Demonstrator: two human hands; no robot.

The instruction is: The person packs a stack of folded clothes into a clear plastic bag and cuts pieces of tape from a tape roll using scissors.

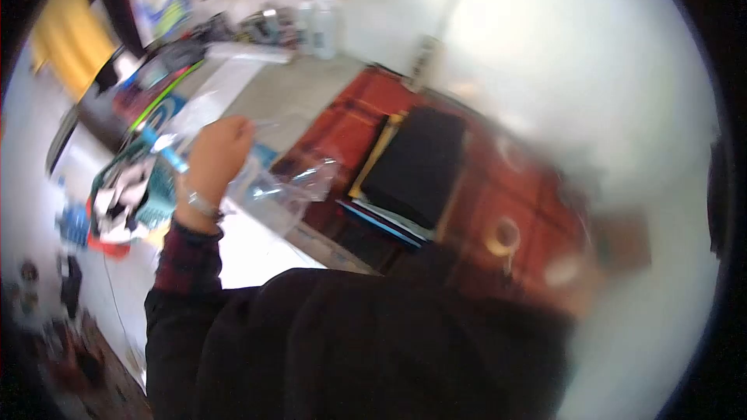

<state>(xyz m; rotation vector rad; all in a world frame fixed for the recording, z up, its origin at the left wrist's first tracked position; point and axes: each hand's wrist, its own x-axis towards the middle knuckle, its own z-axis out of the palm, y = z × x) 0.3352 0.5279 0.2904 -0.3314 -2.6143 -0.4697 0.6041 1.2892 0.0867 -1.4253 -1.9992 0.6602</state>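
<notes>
My left hand [222,154] is closed in a fist on the left, above a cluttered white surface, with a bracelet or watch [201,202] at its wrist. What is in the fist is hidden. A light-blue stick-like item [165,149] shows just left of the fist; I cannot tell whether the hand touches it. Crumpled clear plastic [284,194] lies to the right of the hand. At the far right, a blurred skin-coloured shape, apparently my right hand [572,284], is over the red plaid cloth [537,187], near a tape-like ring [503,236]. Its fingers are smeared.
A black folded item [416,163] tops a stack of folders on the cloth. Bottles [323,29] stand by the wall. A green basket of fabric [128,198] is at left, below a yellow cloth [74,35]. My dark sleeve covers the bottom.
</notes>
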